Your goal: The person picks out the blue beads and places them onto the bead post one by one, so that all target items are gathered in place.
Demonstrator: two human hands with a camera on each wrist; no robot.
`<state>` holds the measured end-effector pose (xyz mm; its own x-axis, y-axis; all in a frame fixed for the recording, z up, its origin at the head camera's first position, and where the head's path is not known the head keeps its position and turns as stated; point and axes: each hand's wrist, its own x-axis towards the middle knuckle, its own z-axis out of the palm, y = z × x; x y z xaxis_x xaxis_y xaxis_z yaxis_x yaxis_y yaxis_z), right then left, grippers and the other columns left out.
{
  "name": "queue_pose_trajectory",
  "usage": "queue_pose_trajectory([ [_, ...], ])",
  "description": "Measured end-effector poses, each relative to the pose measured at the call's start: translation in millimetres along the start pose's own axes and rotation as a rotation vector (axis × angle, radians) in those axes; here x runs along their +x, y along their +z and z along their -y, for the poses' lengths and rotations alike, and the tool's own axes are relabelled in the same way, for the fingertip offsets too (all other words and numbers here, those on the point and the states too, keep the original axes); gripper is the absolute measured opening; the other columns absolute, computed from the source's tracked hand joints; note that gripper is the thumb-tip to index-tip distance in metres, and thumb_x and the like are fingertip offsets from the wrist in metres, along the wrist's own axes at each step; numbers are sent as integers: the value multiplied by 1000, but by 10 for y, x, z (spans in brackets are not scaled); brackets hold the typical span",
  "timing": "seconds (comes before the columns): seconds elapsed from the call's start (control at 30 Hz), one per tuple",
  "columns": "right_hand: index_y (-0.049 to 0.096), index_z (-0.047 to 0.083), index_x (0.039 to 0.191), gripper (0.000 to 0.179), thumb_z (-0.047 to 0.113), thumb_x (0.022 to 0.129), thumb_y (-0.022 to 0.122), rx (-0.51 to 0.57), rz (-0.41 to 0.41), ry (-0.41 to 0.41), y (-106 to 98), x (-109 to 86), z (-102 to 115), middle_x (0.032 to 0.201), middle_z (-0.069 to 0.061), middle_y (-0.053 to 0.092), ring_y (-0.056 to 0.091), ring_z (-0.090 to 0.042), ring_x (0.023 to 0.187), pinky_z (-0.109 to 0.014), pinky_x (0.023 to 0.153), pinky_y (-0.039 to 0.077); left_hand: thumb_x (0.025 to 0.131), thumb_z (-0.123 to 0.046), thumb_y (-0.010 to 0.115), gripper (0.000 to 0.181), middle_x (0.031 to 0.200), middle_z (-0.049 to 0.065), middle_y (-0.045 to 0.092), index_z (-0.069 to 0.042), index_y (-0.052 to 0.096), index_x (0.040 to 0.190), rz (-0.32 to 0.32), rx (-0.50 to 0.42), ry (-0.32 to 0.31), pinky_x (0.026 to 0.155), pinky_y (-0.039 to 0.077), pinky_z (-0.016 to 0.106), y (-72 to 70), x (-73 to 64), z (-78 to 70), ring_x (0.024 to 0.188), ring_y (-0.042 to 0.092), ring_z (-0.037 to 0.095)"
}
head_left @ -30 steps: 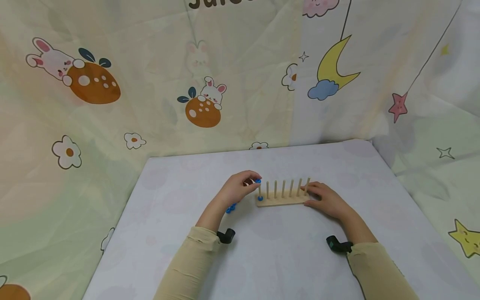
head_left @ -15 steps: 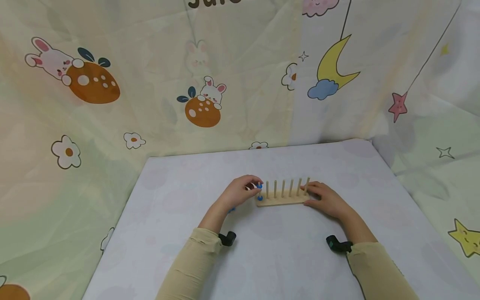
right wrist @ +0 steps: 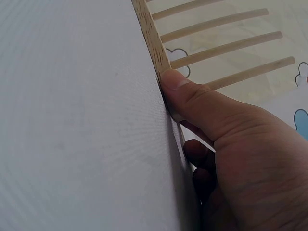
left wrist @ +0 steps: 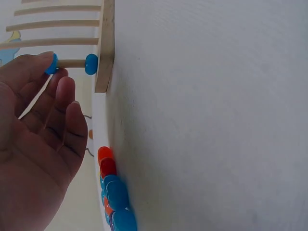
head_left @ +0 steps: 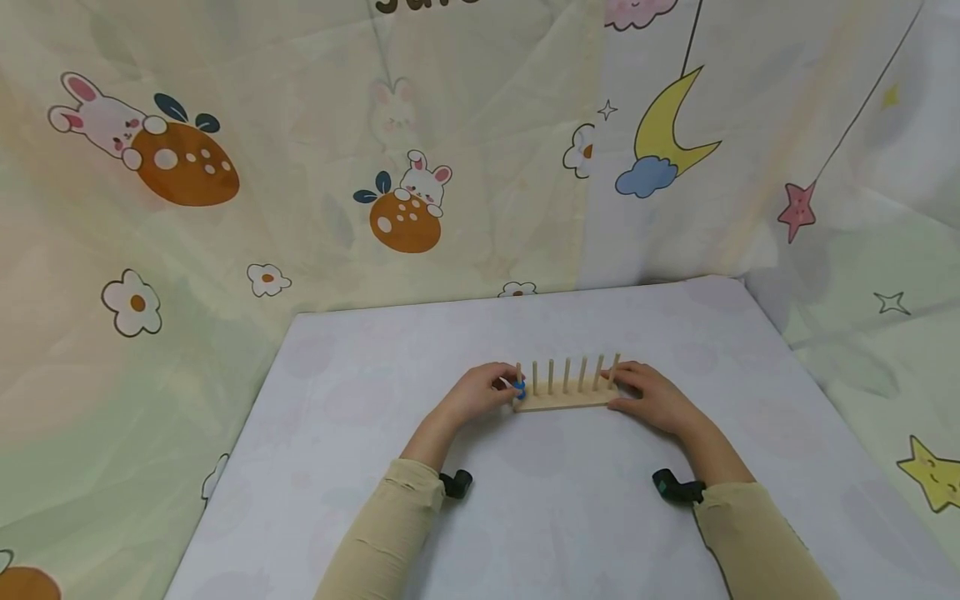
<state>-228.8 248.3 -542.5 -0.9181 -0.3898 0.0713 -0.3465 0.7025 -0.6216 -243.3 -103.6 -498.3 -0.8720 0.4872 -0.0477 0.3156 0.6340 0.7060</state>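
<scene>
A wooden peg rack with a row of upright pegs lies across the middle of the table. My left hand is at its left end, thumb and fingertips pinching a blue bead that is threaded on the end peg. Lower on that peg, a second blue bead sits against the base, with a stretch of bare peg between the two in the left wrist view. My right hand grips the rack's right end, its thumb on the base's near edge; its other fingertips are partly hidden.
Loose beads, blue and red, lie in a cluster on the table near the left hand; the left arm hides them in the head view. Behind the white table hangs a printed cloth.
My left hand has come down along the end peg with the pinched blue bead, from the peg's top toward the bead below. The right hand has stayed on the rack.
</scene>
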Motion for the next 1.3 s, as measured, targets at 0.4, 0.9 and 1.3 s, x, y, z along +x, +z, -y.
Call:
queue_pose_trajectory([
  [0.4, 59, 20, 138, 58, 45, 88, 72, 0, 8, -10, -4, 2, 21, 143, -13, 50, 41, -39, 136, -61, 108, 34, 95, -29, 66, 28, 117, 0, 68, -17, 70, 120, 37, 72, -55, 85, 52, 31, 18, -16, 38, 103, 64, 16],
  [0.9, 58, 21, 139, 59, 45, 87, 72, 3, 9, 11, 14, 11, 12, 145, -14, 48, 39, -40, 137, -61, 109, 32, 97, -32, 63, 37, 120, -3, 67, -22, 63, 133, -36, 18, -74, 92, 51, 36, -67, -237, 174, 108, 64, 16],
  [1.3, 59, 18, 138, 57, 40, 88, 73, 5, -11, -14, 13, 10, -1, 142, -14, 50, 40, -38, 135, -60, 109, 32, 94, -34, 67, 31, 116, -5, 65, -25, 68, 124, -196, -54, -235, 84, 51, 35, -318, -545, 476, 100, 60, 14],
])
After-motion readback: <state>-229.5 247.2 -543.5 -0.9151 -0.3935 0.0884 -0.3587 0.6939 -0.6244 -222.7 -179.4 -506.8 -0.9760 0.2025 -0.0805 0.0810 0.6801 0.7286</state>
